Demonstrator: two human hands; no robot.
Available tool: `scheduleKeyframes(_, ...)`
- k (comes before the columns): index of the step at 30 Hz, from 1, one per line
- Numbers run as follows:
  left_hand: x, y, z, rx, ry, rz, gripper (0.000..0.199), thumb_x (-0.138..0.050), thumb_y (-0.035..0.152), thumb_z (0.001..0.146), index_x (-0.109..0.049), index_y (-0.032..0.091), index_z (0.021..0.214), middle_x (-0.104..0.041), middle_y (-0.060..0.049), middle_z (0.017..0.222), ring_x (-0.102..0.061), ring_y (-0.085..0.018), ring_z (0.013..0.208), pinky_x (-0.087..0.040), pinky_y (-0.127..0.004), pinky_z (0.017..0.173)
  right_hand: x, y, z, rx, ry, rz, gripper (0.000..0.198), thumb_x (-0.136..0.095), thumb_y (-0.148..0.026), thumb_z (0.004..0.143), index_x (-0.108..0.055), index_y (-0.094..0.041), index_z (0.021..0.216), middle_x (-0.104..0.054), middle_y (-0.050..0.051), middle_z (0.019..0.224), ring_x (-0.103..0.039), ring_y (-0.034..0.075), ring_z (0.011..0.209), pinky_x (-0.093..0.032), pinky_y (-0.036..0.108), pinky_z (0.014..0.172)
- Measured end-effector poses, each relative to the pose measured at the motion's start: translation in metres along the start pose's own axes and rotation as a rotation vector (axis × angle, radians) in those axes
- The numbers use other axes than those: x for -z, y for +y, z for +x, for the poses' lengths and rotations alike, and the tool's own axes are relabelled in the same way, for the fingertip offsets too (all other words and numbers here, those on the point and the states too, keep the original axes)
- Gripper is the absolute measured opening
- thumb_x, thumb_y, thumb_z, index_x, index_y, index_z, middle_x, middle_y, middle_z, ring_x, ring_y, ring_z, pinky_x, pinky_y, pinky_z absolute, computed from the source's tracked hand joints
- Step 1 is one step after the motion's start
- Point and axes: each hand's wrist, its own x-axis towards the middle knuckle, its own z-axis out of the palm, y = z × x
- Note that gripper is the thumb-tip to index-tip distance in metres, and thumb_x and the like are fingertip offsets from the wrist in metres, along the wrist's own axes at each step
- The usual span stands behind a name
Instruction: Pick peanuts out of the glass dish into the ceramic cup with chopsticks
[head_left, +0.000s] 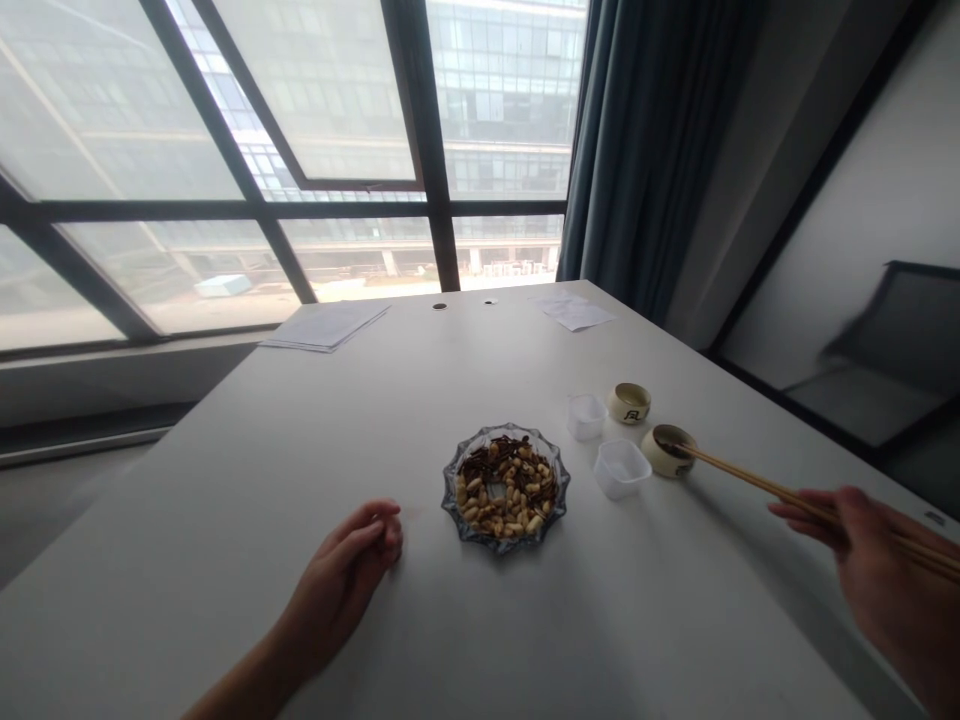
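My right hand (870, 560) holds a pair of wooden chopsticks (757, 484), whose tips reach into a small cream cup (664, 462) with dark contents. Whether the tips grip anything is hidden inside the cup. My left hand (360, 550) rests on the table with its fingers curled in, and nothing shows in it. To its right, apart from it, stands a scalloped glass bowl (454, 520). Pale nut-like pieces and dark thin strips lie in the bowl around a small bare spot.
Behind the near cup is a second cream cup (630, 405) with a dark mark. Two clear plastic containers (622, 470) stand between the cups and the bowl. Papers (322, 328) lie at the far left of the white table (420, 640), another sheet (576, 312) at far right.
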Motion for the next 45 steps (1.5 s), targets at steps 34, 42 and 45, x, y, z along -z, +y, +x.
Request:
scheduleKeyframes(34,0.0,0.0,-0.001,0.004,-0.007,-0.001,0.017,-0.079,0.023,0.076,-0.075,0.019,0.092,-0.061,-0.003,0.072,-0.053,-0.016,0.071,-0.047,-0.021,0.064,-0.053,-0.047,-0.033,0.244,-0.39,0.139,0.018,-0.067,-0.034,0.093,-0.077,-0.02,0.091,-0.077,0.009,0.081,-0.075,0.023,0.066,-0.064,0.033,0.061)
scheduleKeyframes(42,0.001,-0.001,-0.001,0.001,-0.022,0.003,0.016,-0.077,0.024,0.079,-0.074,0.018,0.094,-0.061,-0.003,0.071,-0.051,-0.017,0.07,-0.045,-0.022,0.063,-0.141,-0.072,-0.072,0.565,-1.14,0.201,0.017,-0.059,-0.024,0.098,-0.074,-0.019,0.095,-0.071,0.008,0.095,-0.069,0.017,0.084,-0.056,0.029,0.077)
scheduleKeyframes(45,0.003,-0.003,0.0,0.002,-0.043,-0.017,0.013,-0.074,0.024,0.082,-0.074,0.019,0.094,-0.061,-0.003,0.072,-0.051,-0.016,0.07,-0.045,-0.023,0.064,-0.157,-0.072,-0.079,0.611,-1.235,0.165,0.018,-0.056,-0.025,0.1,-0.072,-0.019,0.098,-0.07,0.008,0.099,-0.068,0.017,0.087,-0.054,0.028,0.08)
